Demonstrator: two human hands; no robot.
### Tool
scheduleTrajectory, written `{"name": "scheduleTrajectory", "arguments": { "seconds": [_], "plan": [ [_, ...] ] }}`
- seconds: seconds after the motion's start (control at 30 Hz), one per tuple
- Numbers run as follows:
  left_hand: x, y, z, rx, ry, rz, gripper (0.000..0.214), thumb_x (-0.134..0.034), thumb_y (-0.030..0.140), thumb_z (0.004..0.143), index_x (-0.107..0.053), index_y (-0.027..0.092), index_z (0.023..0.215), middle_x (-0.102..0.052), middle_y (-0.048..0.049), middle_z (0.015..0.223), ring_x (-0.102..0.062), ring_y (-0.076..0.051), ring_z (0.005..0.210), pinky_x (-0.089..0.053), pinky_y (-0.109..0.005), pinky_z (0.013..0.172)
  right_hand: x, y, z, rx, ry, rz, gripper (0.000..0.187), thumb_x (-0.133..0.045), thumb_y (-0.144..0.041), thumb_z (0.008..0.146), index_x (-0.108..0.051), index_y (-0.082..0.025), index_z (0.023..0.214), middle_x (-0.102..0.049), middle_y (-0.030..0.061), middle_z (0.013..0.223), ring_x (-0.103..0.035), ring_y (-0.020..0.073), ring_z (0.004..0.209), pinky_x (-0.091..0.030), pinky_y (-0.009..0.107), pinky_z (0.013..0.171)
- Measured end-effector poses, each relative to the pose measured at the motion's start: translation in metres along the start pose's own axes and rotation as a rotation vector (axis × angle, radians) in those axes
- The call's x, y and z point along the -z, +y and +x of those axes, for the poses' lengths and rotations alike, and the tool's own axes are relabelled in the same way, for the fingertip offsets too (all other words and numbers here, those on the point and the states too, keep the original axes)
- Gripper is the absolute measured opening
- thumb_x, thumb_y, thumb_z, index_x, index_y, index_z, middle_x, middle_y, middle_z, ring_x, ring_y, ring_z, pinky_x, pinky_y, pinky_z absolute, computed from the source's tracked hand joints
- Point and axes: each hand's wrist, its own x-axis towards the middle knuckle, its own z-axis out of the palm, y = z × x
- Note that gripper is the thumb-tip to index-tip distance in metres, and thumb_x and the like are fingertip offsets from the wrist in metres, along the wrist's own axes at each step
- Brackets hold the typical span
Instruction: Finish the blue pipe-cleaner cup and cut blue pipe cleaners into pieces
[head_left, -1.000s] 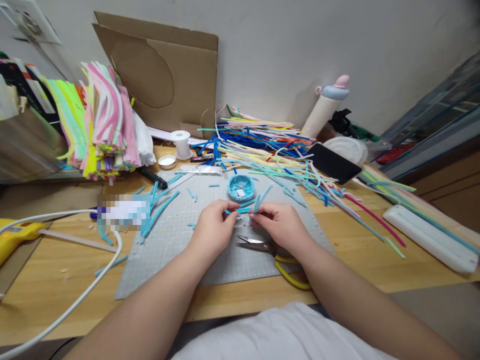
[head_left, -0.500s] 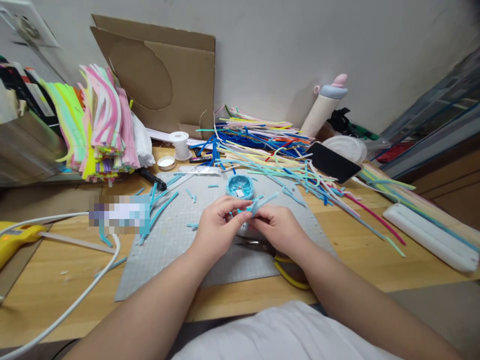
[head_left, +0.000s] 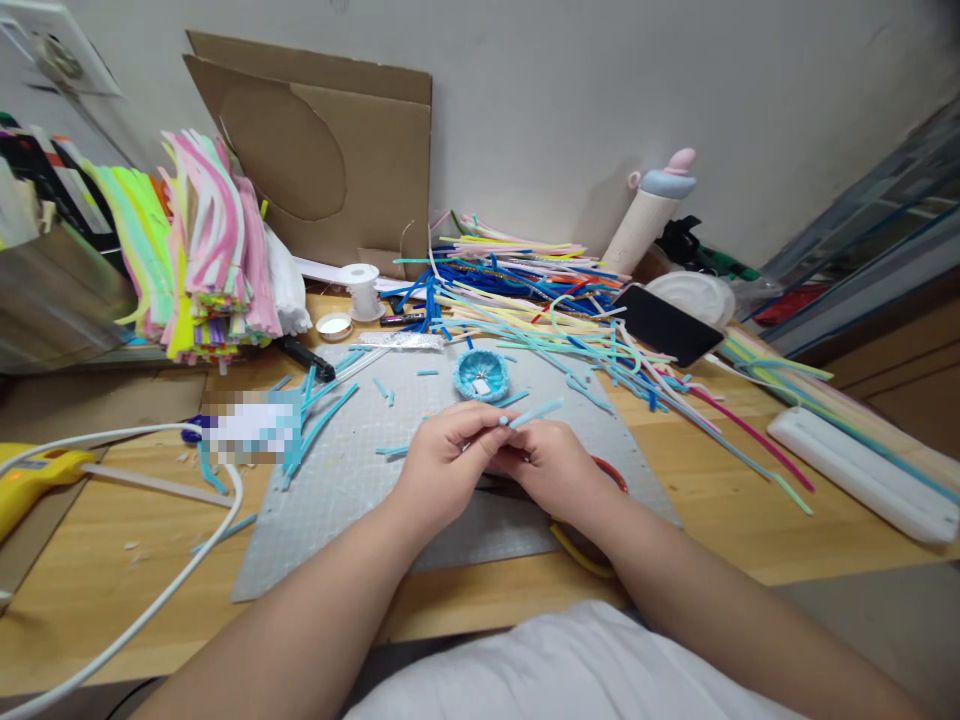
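Note:
Both hands meet over the grey cutting mat [head_left: 352, 500]. My left hand [head_left: 442, 465] and my right hand [head_left: 555, 465] are closed together on a light blue pipe cleaner piece [head_left: 536, 412], whose free end sticks out up and to the right. Just beyond the fingers lies a small round blue woven disc [head_left: 481, 375] with a pale middle. Scissors with yellow and red handles [head_left: 585, 555] lie under my right wrist, mostly hidden.
Loose pipe cleaners [head_left: 525, 290] spread across the back and right. A black phone [head_left: 666, 325], a white bottle [head_left: 646, 215], a thread spool [head_left: 363, 288], stacked coloured strips [head_left: 202, 250], cardboard [head_left: 322, 150], a yellow glue gun [head_left: 34, 475] with white cable, a white case [head_left: 855, 475].
The hands have drawn closer together and slightly nearer me. The blue piece, earlier held bent between them, now sticks out straight to the right. The scissor blades are now covered by the hands.

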Motion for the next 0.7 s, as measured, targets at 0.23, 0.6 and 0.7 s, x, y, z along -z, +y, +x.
{"name": "scheduleTrajectory", "arguments": {
  "seconds": [0.23, 0.6, 0.7],
  "plan": [
    [-0.0012, -0.001, 0.002, -0.012, 0.017, -0.037, 0.014, -0.062, 0.019, 0.078, -0.073, 0.021, 0.085, -0.066, -0.0031, 0.08, -0.061, -0.016, 0.08, -0.046, -0.026, 0.074, -0.0007, 0.0, 0.0001, -0.035, 0.004, -0.017, 0.018, -0.055, -0.016, 0.082, -0.069, -0.021, 0.071, -0.071, 0.0012, 0.074, -0.062, 0.0154, 0.065, -0.042, 0.024, 0.06],
    [-0.0017, 0.0013, -0.0005, 0.008, 0.012, 0.007, 0.018, -0.054, 0.025, 0.083, -0.071, 0.019, 0.082, -0.067, -0.0035, 0.081, -0.061, -0.016, 0.081, -0.046, -0.027, 0.077, -0.0011, 0.0, -0.001, -0.023, 0.022, 0.005, 0.016, -0.054, -0.014, 0.081, -0.068, -0.021, 0.081, -0.069, 0.0019, 0.076, -0.063, 0.0157, 0.069, -0.044, 0.024, 0.063],
    [-0.0022, 0.0022, -0.0016, 0.1, -0.01, -0.046, 0.021, -0.051, 0.028, 0.085, -0.07, 0.02, 0.086, -0.068, -0.0025, 0.082, -0.061, -0.016, 0.077, -0.046, -0.026, 0.073, -0.0022, 0.0016, -0.0011, -0.015, 0.016, 0.017, 0.016, -0.054, -0.015, 0.082, -0.068, -0.022, 0.083, -0.07, 0.0016, 0.08, -0.063, 0.0166, 0.073, -0.044, 0.025, 0.066]
  ]
}}
